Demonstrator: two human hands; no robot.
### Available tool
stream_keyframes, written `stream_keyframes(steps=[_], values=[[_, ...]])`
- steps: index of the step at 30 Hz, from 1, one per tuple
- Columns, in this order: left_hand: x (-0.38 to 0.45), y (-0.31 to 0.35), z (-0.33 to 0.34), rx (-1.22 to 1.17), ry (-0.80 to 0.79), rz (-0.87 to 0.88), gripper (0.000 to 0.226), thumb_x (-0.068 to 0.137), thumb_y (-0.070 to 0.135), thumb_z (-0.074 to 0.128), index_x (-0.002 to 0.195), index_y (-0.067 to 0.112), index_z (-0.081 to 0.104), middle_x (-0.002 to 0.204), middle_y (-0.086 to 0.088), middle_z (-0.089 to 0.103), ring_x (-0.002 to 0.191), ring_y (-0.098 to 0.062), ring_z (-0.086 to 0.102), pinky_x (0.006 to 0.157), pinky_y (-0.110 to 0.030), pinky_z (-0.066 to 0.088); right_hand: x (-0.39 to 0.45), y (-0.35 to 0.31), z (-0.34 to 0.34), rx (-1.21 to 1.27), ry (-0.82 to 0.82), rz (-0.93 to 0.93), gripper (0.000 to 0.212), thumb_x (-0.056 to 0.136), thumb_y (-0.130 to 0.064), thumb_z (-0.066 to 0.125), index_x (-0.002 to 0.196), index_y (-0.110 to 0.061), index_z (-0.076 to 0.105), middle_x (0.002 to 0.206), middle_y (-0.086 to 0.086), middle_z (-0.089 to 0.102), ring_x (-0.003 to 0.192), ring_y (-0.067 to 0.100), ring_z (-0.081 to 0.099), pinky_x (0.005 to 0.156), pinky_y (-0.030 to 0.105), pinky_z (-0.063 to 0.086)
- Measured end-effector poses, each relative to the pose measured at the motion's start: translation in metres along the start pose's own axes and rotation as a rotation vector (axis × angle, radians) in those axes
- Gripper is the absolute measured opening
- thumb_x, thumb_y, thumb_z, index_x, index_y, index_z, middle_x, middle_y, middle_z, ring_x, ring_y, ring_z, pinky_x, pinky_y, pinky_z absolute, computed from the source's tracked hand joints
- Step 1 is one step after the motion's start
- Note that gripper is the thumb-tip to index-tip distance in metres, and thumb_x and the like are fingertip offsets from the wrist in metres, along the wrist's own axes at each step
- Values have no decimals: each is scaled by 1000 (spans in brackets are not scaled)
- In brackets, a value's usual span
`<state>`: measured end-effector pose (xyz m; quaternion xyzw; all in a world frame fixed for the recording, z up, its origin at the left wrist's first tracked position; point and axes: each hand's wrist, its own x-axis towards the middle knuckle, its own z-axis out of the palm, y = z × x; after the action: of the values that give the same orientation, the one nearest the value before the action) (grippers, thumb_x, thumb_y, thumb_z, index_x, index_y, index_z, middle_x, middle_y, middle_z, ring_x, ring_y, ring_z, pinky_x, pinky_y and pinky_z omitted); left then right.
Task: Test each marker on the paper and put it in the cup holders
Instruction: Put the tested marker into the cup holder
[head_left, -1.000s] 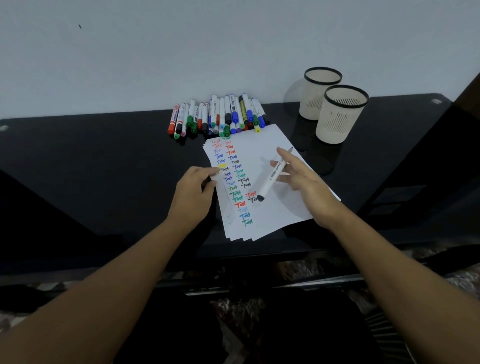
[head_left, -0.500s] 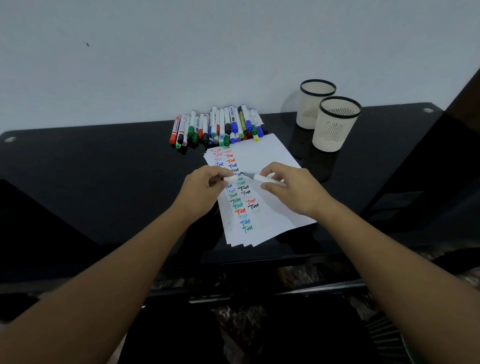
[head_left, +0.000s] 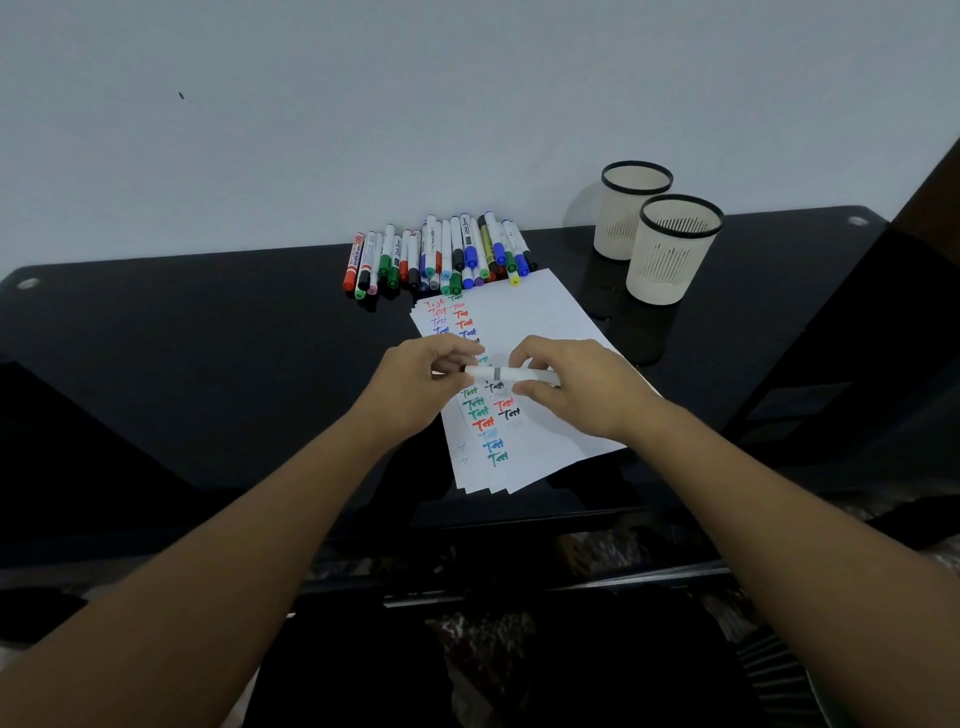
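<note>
Left hand (head_left: 415, 382) pinches the left end of a white marker (head_left: 506, 374), fingers curled round it. Right hand (head_left: 571, 384) grips the right part of the same marker, thumb under, fingers over. Marker lies level, left to right, held just above the paper (head_left: 540, 332); a grey band shows at its middle, between the two hands. Whether the cap is on, cannot tell. Paper is a fanned stack of white sheets on the black glossy counter (head_left: 208, 364), with two columns of "Test" written in red, blue, green and black down its left side. Pile of markers (head_left: 441, 257) lies at the far edge of the paper, caps in red, green, blue, black, touching the paper's far corner. Two beige cup holders (head_left: 670, 254) with black rims stand at far right, close together, one behind the other, near the wall (head_left: 363, 130).
</note>
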<state>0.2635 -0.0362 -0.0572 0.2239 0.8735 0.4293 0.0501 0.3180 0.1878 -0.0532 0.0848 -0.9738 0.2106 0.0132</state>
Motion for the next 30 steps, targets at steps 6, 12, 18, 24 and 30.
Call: stream_keyframes(steps=[6,12,18,24,30], values=[[-3,2,-1,-119,-38,-47,78,86,11,79,150,32,39,97,12,76,94,-4,71,102,-38,52,1,-4,-1,-102,-67,-91,40,107,-40,51,141,-33,31,123,1,68,92,20,63,84,44,55],[6,16,-1,-249,-18,-97,104,84,8,80,159,34,13,108,9,74,91,-9,74,90,-38,58,3,-9,5,-12,-88,-140,51,108,-30,36,152,-50,21,122,1,62,93,19,61,82,45,52],[16,1,-1,-239,-81,-147,101,90,11,74,161,35,7,116,8,74,104,-6,70,102,-43,52,0,1,11,42,-1,-70,37,109,-36,38,146,-41,35,129,-1,63,105,22,61,86,48,52],[22,-18,2,89,-89,-125,81,95,38,67,159,32,19,149,4,52,139,-18,45,112,-37,36,3,2,13,109,136,20,29,111,-36,39,136,-23,42,106,-6,59,84,17,56,70,36,39],[15,-46,13,468,-121,-10,86,84,81,47,155,33,33,161,8,28,148,-18,17,120,-47,21,7,12,15,121,89,107,10,110,-30,36,118,-22,35,75,7,59,64,27,56,60,49,46]])
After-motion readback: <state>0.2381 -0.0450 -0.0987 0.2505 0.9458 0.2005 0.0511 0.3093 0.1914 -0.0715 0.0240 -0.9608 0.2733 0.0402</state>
